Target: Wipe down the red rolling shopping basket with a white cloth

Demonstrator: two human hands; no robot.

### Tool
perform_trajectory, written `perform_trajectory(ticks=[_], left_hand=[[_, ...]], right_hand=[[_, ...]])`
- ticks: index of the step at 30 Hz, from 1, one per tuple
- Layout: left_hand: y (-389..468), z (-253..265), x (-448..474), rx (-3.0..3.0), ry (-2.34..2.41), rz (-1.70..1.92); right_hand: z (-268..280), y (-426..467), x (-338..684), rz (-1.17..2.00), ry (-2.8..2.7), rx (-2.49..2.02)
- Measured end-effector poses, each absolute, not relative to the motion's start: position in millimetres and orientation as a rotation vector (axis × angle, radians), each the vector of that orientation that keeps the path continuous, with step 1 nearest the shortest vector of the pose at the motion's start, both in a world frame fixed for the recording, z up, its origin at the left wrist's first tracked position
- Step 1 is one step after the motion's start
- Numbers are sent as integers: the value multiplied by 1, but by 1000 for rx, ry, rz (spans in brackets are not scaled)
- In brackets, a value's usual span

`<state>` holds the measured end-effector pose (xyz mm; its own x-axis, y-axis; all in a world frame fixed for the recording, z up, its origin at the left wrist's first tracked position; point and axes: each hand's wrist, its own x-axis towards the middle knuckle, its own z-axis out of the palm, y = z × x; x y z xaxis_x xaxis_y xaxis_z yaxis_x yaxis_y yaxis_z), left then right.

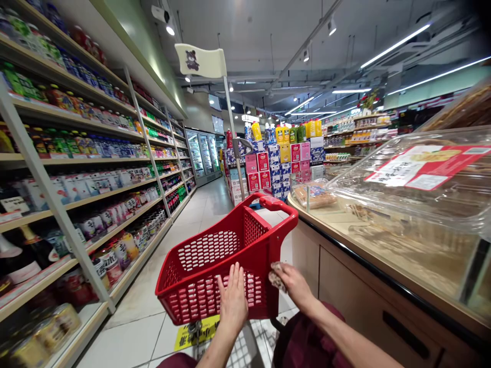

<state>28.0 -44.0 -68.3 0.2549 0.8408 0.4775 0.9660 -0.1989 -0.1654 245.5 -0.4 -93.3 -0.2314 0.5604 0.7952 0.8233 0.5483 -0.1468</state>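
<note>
In front of me stands a small red plastic shopping cart (pixel 215 250) with perforated sides and a raised handle at its right end. My left hand (pixel 233 297) is laid flat along the near side of the basket, fingers stretched upward. Bunched in the fingers of my right hand (pixel 294 284) is a crumpled greyish-brown cloth (pixel 277 277), close to the solid red panel under the handle. Whether the cloth touches the panel I cannot tell. A pale flag with a bear picture (pixel 201 60) tops a thin pole behind the cart.
Drink shelves (pixel 95 122) line the left side. A wooden display counter (pixel 345 266) with clear plastic food boxes (pixel 418 179) stands close on my right. Stacked drink cartons (pixel 268 168) and glass-door fridges (pixel 203 153) are farther back. A yellow sign (pixel 196 332) lies on the tiled floor.
</note>
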Motion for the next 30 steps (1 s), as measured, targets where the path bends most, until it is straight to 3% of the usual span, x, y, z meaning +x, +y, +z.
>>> perform_trajectory(ticks=[5,10,16,20,23,27,30], left_hand=[[-46,-67,21,-2076,-1680,-416],[-53,-74,12,-2086,-1655,-451],[-58,-72,-7,-2021,-1731,-472],[-67,-73,-21,-1992,-1813,-520],[-72,-75,-25,-2052,-1953,-749],[-68,-71,-16,-2091,-2386,-1400],[-68,-67,-9,-2053,-2610,-1646]], right_hand=[[-50,12,246,-528,-1714,-1207],[-78,-7,216,-529,-1994,-1140],[-41,4,178,-493,-1870,-1004],[-63,1,152,-429,-2071,-993],[-80,-14,136,-283,-2137,-996],[-59,-26,118,-65,-2040,-916],[-49,-29,104,145,-1903,-902]])
